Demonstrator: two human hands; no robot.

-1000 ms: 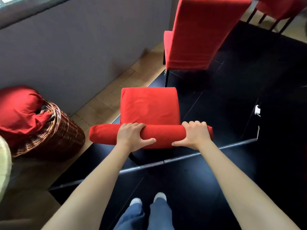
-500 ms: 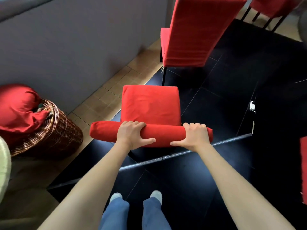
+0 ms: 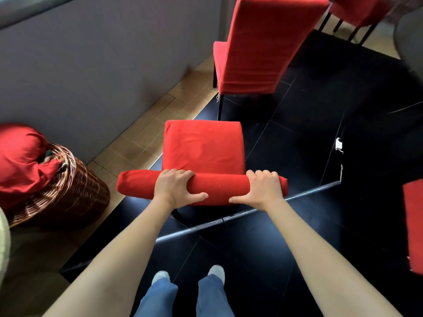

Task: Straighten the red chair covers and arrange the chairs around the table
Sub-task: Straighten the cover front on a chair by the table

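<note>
The padded top edge of the red fabric-covered chair is grasped by the left hand and right hand, fingers curled over it, its seat beyond the fingertips.

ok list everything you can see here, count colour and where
red fabric-covered chair: 1, red, centre, top of its back gripped
red covered chairs beyond: 2, red, one top centre, one top right
red fabric edge: 1, right edge, cannot tell what
brown woven wicker basket: 1, left, by the grey wall
red cloth bundle: 1, on basket
small white object: 1, black floor, right
hands: left and right, both gripping chair back
</note>
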